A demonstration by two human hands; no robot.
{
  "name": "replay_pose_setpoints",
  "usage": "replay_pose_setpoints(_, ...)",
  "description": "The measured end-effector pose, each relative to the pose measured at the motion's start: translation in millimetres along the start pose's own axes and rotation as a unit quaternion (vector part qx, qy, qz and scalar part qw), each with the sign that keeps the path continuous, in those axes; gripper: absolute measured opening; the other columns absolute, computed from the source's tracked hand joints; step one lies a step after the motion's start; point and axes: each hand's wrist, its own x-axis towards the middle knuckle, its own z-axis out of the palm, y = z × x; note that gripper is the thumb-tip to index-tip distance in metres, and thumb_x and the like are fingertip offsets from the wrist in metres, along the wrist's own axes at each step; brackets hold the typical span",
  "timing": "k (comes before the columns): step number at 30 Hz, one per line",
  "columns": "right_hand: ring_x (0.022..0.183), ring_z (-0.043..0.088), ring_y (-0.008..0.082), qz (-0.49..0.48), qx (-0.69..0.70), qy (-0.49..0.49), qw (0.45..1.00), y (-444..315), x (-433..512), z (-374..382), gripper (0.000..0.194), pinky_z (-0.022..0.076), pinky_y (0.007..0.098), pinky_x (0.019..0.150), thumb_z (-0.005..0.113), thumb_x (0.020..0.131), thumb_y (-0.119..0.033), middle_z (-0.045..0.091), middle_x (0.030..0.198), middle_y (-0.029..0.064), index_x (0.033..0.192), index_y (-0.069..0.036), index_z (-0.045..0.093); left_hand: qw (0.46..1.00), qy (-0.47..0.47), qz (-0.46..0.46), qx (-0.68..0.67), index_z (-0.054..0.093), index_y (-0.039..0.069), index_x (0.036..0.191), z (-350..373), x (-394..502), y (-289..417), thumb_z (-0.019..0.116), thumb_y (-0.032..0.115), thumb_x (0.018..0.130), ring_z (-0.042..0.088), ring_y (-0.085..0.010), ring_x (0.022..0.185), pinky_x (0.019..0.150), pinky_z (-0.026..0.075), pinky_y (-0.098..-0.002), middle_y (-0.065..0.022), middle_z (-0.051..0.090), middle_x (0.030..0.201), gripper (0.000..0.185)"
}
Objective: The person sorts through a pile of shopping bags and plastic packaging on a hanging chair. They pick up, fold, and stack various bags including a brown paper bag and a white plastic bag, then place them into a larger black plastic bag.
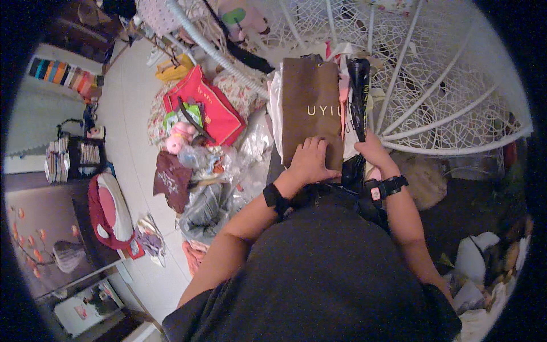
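A brown paper shopping bag (310, 92) bearing pale lettering stands in front of my body, in a packed row of bags. My left hand (310, 160) lies on its lower face, thumb apart from the fingers. White bags (275, 115) show along its left side. To its right are a pink strip (343, 89) and a glossy black bag (358, 85) with yellow lettering. My right hand (376, 156) grips the black bag's near edge between thumb and fingers; some fingertips are hidden. Both wrists wear black straps.
A white woven hanging-chair frame (427, 85) curves around the right and far side. On the left floor lie a red bag (213, 113), a pink plush toy (179, 137), clear plastic wrapping (256, 141) and a maroon bag (171, 181). A red-and-white cushion (110, 211) sits farther left.
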Motion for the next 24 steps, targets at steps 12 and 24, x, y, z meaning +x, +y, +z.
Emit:
replay_pose_setpoints(12,0.070,0.052,0.0162,-0.015,-0.018,-0.004,1.000,39.3,17.2,2.5,0.031,0.0431,0.0290,0.064,0.053,0.069,-0.009,0.057,0.080,0.0036,0.098,0.001,0.054,0.976,-0.030,-0.206,-0.061,0.058,-0.003,0.106,25.8,51.9,-3.1,0.068,0.052,0.062,0.054,-0.0343,0.101,0.081,0.049,-0.0413,-0.0197,0.054,0.108,0.071)
replay_pose_setpoints(24,0.078,0.051,0.0210,0.007,0.014,-0.011,1.000,43.8,18.3,-6.1,0.041,0.0423,0.0303,0.072,0.057,0.071,-0.014,0.057,0.091,0.0089,0.107,0.003,0.051,0.987,-0.028,-0.144,-0.068,0.070,0.009,0.081,46.5,70.9,-10.0,0.057,0.034,0.068,0.066,-0.0270,0.078,0.064,0.051,-0.0387,-0.0117,0.068,0.082,0.031)
